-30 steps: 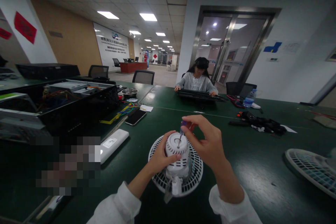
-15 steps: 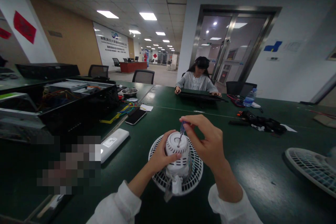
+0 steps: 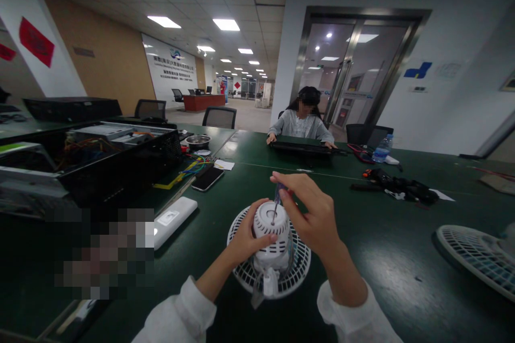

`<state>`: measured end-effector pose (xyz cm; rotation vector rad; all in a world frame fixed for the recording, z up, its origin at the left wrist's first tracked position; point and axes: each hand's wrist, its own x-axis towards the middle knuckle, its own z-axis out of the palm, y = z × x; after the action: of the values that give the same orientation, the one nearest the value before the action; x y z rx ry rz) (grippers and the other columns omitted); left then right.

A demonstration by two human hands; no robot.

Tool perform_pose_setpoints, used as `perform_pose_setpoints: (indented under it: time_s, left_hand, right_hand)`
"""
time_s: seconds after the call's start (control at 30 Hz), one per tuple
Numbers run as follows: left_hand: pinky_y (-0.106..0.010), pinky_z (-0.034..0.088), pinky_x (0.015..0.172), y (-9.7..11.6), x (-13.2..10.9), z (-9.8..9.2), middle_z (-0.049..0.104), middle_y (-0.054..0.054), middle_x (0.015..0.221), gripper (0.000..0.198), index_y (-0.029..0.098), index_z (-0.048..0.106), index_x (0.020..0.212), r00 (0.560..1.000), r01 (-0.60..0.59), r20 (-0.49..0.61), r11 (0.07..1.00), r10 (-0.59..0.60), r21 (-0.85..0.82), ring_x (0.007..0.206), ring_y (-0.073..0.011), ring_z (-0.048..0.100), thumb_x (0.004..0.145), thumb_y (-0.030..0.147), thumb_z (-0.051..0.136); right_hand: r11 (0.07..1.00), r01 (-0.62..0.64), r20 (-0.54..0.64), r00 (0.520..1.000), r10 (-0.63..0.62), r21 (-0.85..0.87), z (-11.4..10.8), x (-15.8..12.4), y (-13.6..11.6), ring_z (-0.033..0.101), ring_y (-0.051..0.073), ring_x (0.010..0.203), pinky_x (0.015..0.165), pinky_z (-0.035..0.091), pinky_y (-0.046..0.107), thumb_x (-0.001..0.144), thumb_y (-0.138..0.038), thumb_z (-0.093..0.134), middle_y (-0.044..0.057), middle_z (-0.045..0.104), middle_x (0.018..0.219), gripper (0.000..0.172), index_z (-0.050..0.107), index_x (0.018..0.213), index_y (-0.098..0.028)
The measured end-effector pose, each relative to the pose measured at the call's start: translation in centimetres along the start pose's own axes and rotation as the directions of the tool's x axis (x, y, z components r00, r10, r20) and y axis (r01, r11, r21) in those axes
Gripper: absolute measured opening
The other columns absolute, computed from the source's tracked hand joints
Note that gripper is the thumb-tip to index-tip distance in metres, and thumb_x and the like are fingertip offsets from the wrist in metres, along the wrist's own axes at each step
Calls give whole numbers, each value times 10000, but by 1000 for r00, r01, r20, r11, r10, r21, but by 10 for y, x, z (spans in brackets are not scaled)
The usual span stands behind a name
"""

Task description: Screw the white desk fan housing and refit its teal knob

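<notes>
A small white fan (image 3: 277,246) lies face down on the green table, its motor housing pointing up and its round grille (image 3: 300,273) underneath. My left hand (image 3: 247,236) is wrapped around the side of the housing, thumb across the front. Above it, my right hand (image 3: 308,206) grips a screwdriver (image 3: 278,193) with a purplish clear handle. The screwdriver stands nearly upright, its tip at the middle of the housing's top. Whatever lies under the tip is too small to make out.
Left: an opened computer case (image 3: 120,155), a white power bank (image 3: 177,220), a phone (image 3: 208,178), wires and a metal bowl (image 3: 198,141). Right: another fan grille (image 3: 475,254), black items (image 3: 406,185), a water bottle (image 3: 383,149). Across the table, a person (image 3: 300,123) handles a black panel (image 3: 301,148).
My right hand has turned slightly and shifted a little left on the screwdriver, making it more upright. My left hand and the fan stay put. The person's black panel has shifted slightly.
</notes>
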<state>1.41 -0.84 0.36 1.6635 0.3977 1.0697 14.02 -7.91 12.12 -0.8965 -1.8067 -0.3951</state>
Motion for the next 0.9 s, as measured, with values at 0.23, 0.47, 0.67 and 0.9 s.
perform_pose_setpoints:
  time_s: [0.23,0.47,0.67,0.9]
  left_hand:
    - [-413,355,1014,0,0,0,511,-83,1242,672,202,418,1240,1000,-22,-4,999,22,23,1163,-288,471,661,339,729]
    - [-419,377,997,2,1,1,526,-98,1225,704,182,402,1242,1000,-3,-3,1000,3,-4,1132,-289,499,644,352,732]
    - [-428,354,1019,0,1,0,511,-88,1254,692,200,413,1245,1000,-7,-6,1000,7,21,1166,-295,473,652,354,734]
    - [-412,352,1014,1,1,0,508,-88,1249,697,193,407,1254,1000,-3,0,1000,3,10,1166,-288,468,654,348,728]
  right_hand:
    - [997,-5,-38,999,2,-78,3,-2,2,563,156,720,617,499,304,827,-184,574,45,613,792,199,630,1018,-197]
    - [999,-16,45,999,14,29,1,-2,2,576,158,891,762,493,330,857,-76,451,65,654,964,386,527,1218,-191]
    - [997,8,4,1000,-8,-83,5,-2,3,558,157,738,650,498,306,844,-178,545,41,618,809,304,588,1144,-202]
    - [1000,6,63,998,-8,29,1,-2,1,586,161,906,761,500,335,872,-89,428,62,653,995,422,492,1265,-230]
